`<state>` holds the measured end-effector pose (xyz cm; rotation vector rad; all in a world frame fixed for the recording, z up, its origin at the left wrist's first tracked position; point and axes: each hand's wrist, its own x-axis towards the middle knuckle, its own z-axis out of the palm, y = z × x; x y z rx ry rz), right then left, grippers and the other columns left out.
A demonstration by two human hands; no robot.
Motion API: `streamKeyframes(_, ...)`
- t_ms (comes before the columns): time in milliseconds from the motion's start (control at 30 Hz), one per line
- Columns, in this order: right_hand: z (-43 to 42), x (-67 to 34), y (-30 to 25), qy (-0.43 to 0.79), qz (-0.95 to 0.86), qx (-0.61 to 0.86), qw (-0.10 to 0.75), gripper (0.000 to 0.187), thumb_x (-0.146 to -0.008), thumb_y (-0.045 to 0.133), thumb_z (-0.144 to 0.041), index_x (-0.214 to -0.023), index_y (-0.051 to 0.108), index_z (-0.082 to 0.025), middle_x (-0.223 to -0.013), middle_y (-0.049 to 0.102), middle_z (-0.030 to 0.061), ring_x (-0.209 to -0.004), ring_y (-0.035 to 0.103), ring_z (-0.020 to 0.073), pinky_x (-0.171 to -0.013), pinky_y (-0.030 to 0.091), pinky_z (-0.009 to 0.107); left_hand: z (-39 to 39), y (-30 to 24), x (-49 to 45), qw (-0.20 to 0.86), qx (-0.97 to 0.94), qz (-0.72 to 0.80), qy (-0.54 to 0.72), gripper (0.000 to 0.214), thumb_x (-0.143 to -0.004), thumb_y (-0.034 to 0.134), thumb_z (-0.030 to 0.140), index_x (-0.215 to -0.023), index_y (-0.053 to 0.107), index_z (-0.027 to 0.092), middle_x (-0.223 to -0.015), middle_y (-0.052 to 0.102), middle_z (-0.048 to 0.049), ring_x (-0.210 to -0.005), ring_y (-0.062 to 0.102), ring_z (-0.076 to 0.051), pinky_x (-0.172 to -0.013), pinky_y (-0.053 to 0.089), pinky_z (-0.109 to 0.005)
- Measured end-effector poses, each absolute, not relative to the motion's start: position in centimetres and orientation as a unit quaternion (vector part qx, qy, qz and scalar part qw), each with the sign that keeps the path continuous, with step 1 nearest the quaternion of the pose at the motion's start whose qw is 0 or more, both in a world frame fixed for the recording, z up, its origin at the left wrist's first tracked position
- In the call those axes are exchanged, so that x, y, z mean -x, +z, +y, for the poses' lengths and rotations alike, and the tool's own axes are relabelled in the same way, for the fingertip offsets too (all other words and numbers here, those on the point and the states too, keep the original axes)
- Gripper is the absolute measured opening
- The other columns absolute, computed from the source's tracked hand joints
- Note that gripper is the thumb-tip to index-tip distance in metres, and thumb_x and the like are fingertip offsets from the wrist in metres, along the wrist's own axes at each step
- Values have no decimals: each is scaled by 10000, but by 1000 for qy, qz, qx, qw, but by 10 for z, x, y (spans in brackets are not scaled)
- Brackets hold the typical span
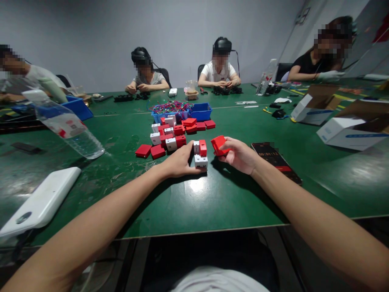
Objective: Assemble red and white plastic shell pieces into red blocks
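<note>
The left hand (179, 162) is steadying a red-and-white block assembly (200, 156) on the green table (212, 202), near centre, its grip grasping the block's left side. The right hand (241, 156) is holding a red cover piece (219, 145) just right of the block, slightly raised and tilted, its grip pinched around it. The two parts are lying close but apart, so the work appears to be at the point of mating them; that would call for squaring the tilted cover to the block's face. Farther off, a heap of red and white parts (170, 138) is lying before a blue tray (200, 111). A phone (275, 160) is lying right, just beyond the wrist, and a water bottle (65, 127) is lying left; neither is obstructing.
</note>
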<state>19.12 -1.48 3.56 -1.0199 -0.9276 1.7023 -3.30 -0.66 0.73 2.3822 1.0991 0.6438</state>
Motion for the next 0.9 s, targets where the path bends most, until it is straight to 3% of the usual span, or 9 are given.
streamKeyframes(200,-15,-192,31,686,-425,403,432,450,-560,868,-150,-922,608,-214,-829,662,-26,-679,574,106,-606,448,235,-6,7,33,218,-863,394,229,774,-694,763,591,-1264,443,177,-1175,626,-139,-1040,630,-319,-918,506,-487)
streamKeyframes(333,-14,-192,29,682,-442,402,423,427,-587,886,-210,-962,683,-203,-894,705,4,-735,598,118,-646,445,254,-6,7,33,226,-859,395,235,756,-687,777,563,-1259,456,187,-1172,629,-129,-1046,632,-316,-929,507,-489)
streamKeyframes(467,-12,-192,30,681,-437,411,420,330,-619,888,-264,-885,714,-178,-776,692,-5,-662,568,98,-613,430,243,-5,5,33,223,-859,394,237,766,-687,776,567,-1268,449,190,-1194,626,-127,-1069,630,-320,-947,507,-492)
streamKeyframes(633,-9,-192,29,687,-403,417,438,373,-591,911,-229,-861,659,-180,-703,661,-23,-603,563,90,-591,470,232,-5,5,34,208,-865,397,225,798,-697,757,606,-1280,429,172,-1211,617,-147,-1087,630,-335,-951,508,-489)
streamKeyframes(900,-11,-193,27,642,-448,425,455,554,-532,919,-173,-1021,661,-204,-834,677,-12,-594,559,67,-488,416,172,-6,7,33,213,-867,388,230,753,-716,757,576,-1277,435,189,-1202,610,-131,-1059,628,-314,-942,508,-480)
